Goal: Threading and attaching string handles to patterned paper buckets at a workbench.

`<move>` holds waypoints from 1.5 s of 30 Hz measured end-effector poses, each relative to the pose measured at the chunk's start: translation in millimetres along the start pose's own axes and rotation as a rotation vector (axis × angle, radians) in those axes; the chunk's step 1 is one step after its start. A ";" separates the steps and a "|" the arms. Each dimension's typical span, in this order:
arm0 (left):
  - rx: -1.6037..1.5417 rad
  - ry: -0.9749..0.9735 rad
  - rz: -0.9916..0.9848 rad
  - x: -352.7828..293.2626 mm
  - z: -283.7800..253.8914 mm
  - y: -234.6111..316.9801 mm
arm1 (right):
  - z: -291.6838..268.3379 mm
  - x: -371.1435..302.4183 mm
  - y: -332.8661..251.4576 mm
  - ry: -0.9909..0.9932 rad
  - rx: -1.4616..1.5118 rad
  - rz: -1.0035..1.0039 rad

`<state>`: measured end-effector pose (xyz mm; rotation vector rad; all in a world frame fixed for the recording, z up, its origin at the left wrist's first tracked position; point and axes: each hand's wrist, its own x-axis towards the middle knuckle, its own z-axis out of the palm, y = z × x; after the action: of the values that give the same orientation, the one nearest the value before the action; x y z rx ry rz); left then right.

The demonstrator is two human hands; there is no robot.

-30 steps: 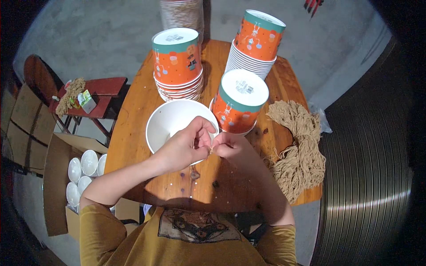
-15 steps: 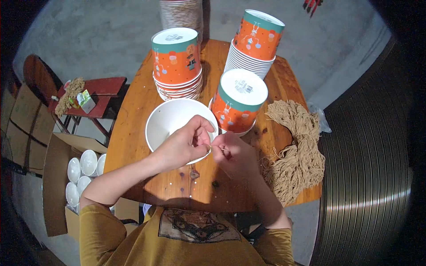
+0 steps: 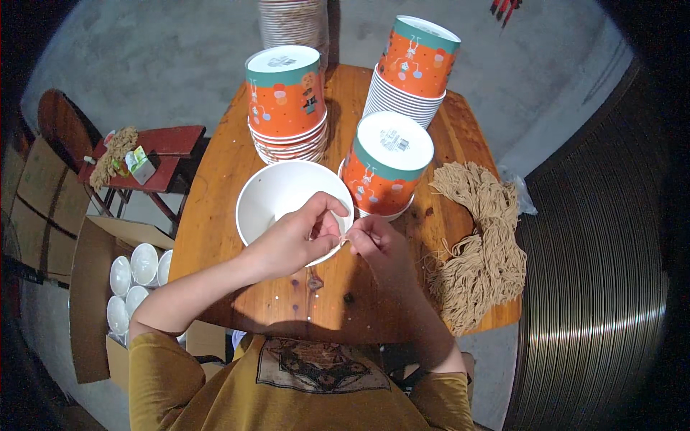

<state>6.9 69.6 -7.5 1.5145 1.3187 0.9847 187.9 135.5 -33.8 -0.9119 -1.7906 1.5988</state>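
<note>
1. Left hand (image 3: 296,237): thumb and fingertips pinched narrow on a thin cord (image 3: 343,241) at the near right rim of the white bucket (image 3: 262,190).
2. Right hand (image 3: 382,248): thumb and forefinger closed on the same cord, just beside the left fingertips.
3. Bucket: on the wooden table (image 3: 215,237), mouth up, before the person; the left hand covers part of it. Knot, if any: too small to tell.
4. Orange tubs (image 3: 284,104), stacked upside down, stand beyond.
5. Tan yarn (image 3: 481,280) lies at the table's right side.
6. Carton (image 3: 92,309) at left holds white cups (image 3: 144,264).
</note>
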 end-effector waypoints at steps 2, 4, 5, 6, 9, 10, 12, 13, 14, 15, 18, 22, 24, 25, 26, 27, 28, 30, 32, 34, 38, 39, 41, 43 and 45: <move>0.050 0.030 0.033 -0.7 -0.3 -0.4 | -0.8 -2.4 -3.8 -0.023 -0.057 -0.011; 0.165 0.070 0.023 -0.8 -0.8 1.7 | -0.5 -3.3 0.2 -0.006 -0.084 -0.037; 0.165 0.068 0.024 -0.6 -1.0 2.5 | -0.6 -3.6 1.9 0.011 -0.111 -0.063; 0.207 0.048 0.027 -0.5 -1.2 3.3 | -1.0 -3.6 2.4 0.012 -0.111 -0.063; 0.311 0.059 0.056 -2.7 -1.9 3.1 | -0.4 -1.4 6.0 0.003 -0.088 -0.073; 0.368 0.081 0.091 -2.5 -1.6 3.4 | -2.1 -0.4 10.0 0.002 -0.084 -0.082; 0.335 0.071 0.056 -3.3 -0.9 10.7 | -3.2 -1.9 12.1 0.003 -0.081 -0.090; 0.304 0.064 0.017 -3.4 -0.6 12.8 | -2.2 -3.7 13.1 0.015 -0.064 -0.136; 0.304 0.063 0.018 -3.0 -0.5 12.6 | -1.6 -4.7 13.6 0.027 -0.048 -0.182; 0.272 0.063 0.004 -2.8 -0.4 12.3 | -1.4 -4.8 11.4 0.029 -0.048 -0.182; 0.221 0.068 0.007 -3.7 -0.1 8.3 | 1.1 -4.8 -0.4 0.034 -0.339 -0.269; 0.206 0.072 0.027 -3.8 -0.3 7.7 | 7.4 -3.5 -6.3 0.081 -0.558 -0.358; 0.203 0.076 0.035 -3.1 -0.5 7.8 | 8.6 -2.7 -4.6 0.110 -0.593 -0.301; 0.201 0.082 0.043 -2.9 -0.6 7.9 | 8.7 -1.4 -1.1 0.139 -0.576 -0.377; 0.201 0.082 0.043 -3.1 -0.7 9.3 | 8.7 -0.9 0.9 0.169 -0.559 -0.453; 0.204 0.061 0.036 -3.6 -0.7 11.8 | 8.4 -1.5 0.9 0.168 -0.558 -0.452; 0.206 0.040 0.029 -4.0 -1.1 12.6 | 7.9 -2.0 1.0 0.161 -0.612 -0.482; 0.299 0.048 0.087 -5.3 -2.1 9.3 | 4.7 -4.0 -0.2 0.153 -0.666 -0.510; 0.391 0.053 0.147 -5.8 -1.3 7.7 | -0.9 -7.3 -2.3 0.046 -0.702 -0.414; 0.467 0.089 0.274 -6.8 0.7 8.1 | -0.8 -11.2 1.8 0.075 -0.635 -0.381; 0.430 0.074 0.189 -9.5 -2.7 17.2 | -8.6 -25.7 -19.5 0.121 -0.667 -0.254; 0.480 0.030 0.157 -13.0 -4.6 21.3 | -16.4 -25.0 -17.7 0.120 -0.667 -0.252; 0.531 -0.017 0.129 -19.7 -5.0 20.9 | -31.7 -23.7 -18.0 0.067 -0.768 -0.433; 0.693 -0.042 0.261 -27.2 -5.3 12.4 | -33.7 -23.0 -27.9 0.049 -0.722 -0.473; 0.766 -0.027 0.293 -34.7 -5.2 11.8 | -31.9 -15.3 -33.4 0.024 -0.673 -0.515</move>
<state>1.1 35.1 4.7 2.3371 1.5773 0.6405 218.3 140.9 3.7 -0.6429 -2.3487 0.6661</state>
